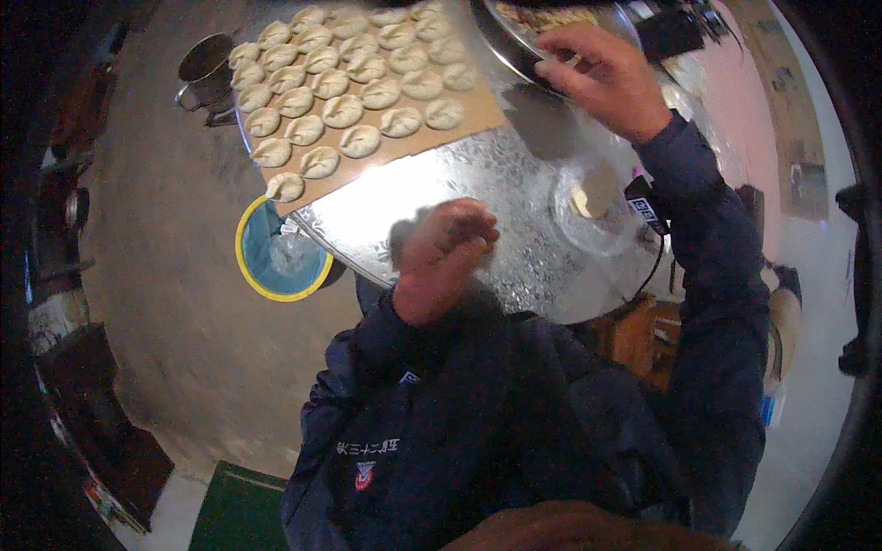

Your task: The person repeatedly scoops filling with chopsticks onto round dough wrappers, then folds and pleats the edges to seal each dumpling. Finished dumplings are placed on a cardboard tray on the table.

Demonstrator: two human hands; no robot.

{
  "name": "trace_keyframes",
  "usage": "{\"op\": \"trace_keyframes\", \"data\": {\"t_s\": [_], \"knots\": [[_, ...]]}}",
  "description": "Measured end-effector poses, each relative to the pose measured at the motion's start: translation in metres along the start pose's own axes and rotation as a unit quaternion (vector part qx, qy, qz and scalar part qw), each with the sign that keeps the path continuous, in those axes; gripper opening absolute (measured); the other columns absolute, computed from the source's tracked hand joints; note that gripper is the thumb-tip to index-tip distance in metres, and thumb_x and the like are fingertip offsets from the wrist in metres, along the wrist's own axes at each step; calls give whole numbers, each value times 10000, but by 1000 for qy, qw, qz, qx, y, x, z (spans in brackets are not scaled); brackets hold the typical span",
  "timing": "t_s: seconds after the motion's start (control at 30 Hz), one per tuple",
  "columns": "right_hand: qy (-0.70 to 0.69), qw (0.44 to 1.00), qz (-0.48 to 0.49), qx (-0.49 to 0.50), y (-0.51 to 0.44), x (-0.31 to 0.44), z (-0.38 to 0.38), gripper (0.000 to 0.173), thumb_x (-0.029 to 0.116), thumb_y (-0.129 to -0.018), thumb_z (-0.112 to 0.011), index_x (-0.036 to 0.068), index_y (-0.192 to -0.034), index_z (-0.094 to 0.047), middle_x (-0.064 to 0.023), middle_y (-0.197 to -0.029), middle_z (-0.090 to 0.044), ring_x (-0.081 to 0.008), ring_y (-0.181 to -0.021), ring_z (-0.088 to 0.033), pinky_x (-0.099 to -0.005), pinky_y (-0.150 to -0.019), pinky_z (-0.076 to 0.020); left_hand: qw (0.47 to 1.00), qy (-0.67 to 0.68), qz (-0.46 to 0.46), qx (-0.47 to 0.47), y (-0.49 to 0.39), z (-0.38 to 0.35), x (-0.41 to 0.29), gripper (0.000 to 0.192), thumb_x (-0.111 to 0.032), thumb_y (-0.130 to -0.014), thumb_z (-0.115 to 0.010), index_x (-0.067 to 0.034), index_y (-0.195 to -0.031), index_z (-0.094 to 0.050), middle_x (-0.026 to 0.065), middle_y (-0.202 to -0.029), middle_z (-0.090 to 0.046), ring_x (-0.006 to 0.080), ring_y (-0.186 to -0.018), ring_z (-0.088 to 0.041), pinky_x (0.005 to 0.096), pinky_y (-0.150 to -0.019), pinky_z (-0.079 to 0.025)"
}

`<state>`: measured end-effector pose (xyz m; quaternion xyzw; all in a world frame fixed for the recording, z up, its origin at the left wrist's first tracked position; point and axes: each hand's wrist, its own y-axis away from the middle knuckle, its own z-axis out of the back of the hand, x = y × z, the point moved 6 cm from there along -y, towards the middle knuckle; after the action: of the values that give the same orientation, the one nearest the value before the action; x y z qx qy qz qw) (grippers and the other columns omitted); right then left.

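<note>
My left hand (pixel 448 255) is blurred and held over the near part of a shiny patterned round table (pixel 441 169); its fingers are curled, and whether anything lies in them is hidden. Higher up on the right, my right hand (pixel 599 76) is at the near rim of a round metal pan (pixel 506 52) with a crumbly filling (pixel 551 15). Its thumb and fingers are apart, with nothing visible between them. Rows of folded dough dumplings (pixel 342 110) lie on a brown board (pixel 475 122) at the table's left. A pale dough piece (pixel 580 203) sits in a clear plastic bowl or bag (pixel 592 237) near my right forearm.
Below the board's near corner stands a blue basin with a yellow rim (pixel 284 296), plastic inside. A metal pot (pixel 207 65) stands left of the board. A black device with a cable (pixel 646 206) is by my right sleeve. A wooden cabinet (pixel 630 337) stands beyond the table's near right edge.
</note>
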<state>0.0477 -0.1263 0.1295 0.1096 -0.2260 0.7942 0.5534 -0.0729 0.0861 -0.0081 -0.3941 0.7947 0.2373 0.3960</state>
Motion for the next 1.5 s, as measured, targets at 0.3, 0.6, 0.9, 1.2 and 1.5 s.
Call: {"op": "trace_keyframes", "data": {"t_s": [0.3,0.6,0.9,1.2,1.5], "knots": [[-57,982,-170,-55,158,-12,30,224,250,-837,-694,32,-886,-710,-107,-804,-670,-271,-718,-645,-374,-685,-518,995,-34,68,-63,-5,-19,2,328,-18,-890,-627,24,-1201,-529,138,-1035,-625,213,-938,-641,333,-804,-539],[45,985,-51,-157,204,-7,-18,184,159,-734,-731,43,-858,-661,-138,-884,-645,-354,-875,-605,-443,-774,-506,850,-526,-32,-11,-75,-94,5,594,-269,-795,-727,0,-1280,-516,145,-1027,-657,222,-856,-654,334,-739,-535],[51,983,-31,-176,213,-2,-25,201,119,-714,-739,35,-869,-642,-133,-987,-640,-347,-956,-593,-440,-844,-492,809,-576,-91,-67,-83,-97,29,508,-205,-768,-684,-48,-1238,-572,134,-861,-664,265,-769,-653,354,-724,-525],[57,982,-31,-177,213,-4,-27,206,107,-708,-732,38,-879,-640,-119,-973,-636,-338,-942,-592,-441,-831,-494,844,-527,-72,-65,-89,-84,37,461,-117,-768,-653,-30,-1216,-589,92,-828,-655,181,-732,-625,311,-699,-512],[73,980,-18,-183,211,-2,-28,163,109,-725,-719,43,-860,-654,-111,-952,-638,-329,-925,-597,-437,-804,-500,868,-488,-67,-63,-89,-82,41,443,-115,-778,-649,-21,-1206,-587,104,-866,-668,184,-754,-635,310,-714,-517]]}}
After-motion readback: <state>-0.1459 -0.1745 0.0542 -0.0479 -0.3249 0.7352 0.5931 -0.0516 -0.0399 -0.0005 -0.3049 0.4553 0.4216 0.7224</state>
